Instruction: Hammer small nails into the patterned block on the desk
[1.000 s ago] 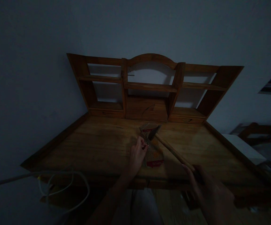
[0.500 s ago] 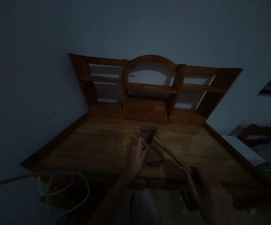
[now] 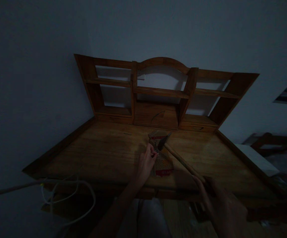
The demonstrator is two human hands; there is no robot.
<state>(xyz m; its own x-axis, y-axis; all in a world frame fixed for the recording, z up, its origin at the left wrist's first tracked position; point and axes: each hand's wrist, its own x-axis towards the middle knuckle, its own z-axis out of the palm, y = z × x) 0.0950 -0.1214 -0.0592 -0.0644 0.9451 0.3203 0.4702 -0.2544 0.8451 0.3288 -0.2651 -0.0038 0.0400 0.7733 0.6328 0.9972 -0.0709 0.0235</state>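
Note:
My right hand (image 3: 219,198) is wrapped round the wooden handle of a hammer (image 3: 180,160). The dark hammer head hovers over a patterned packet with red bands (image 3: 163,165), which lies on the wooden desk (image 3: 108,152). At the packet's left side, my left hand (image 3: 147,162) is closed in a pinch, thumb and forefinger together. Something small and pale shows by those fingertips, too small and dim to name. The hammer head is close to these fingertips but apart from them.
A wooden shelf unit (image 3: 158,91) stands along the back of the desk. Raised wooden edges bound both sides. A pale looped cable (image 3: 92,195) hangs at the front left. To the right are a white surface (image 3: 257,158) and a wooden chair back (image 3: 277,142).
The hammer head has risen slightly off the packet and now shows more clearly. My left hand stays pinched in nearly the same spot. The view has shifted a little.

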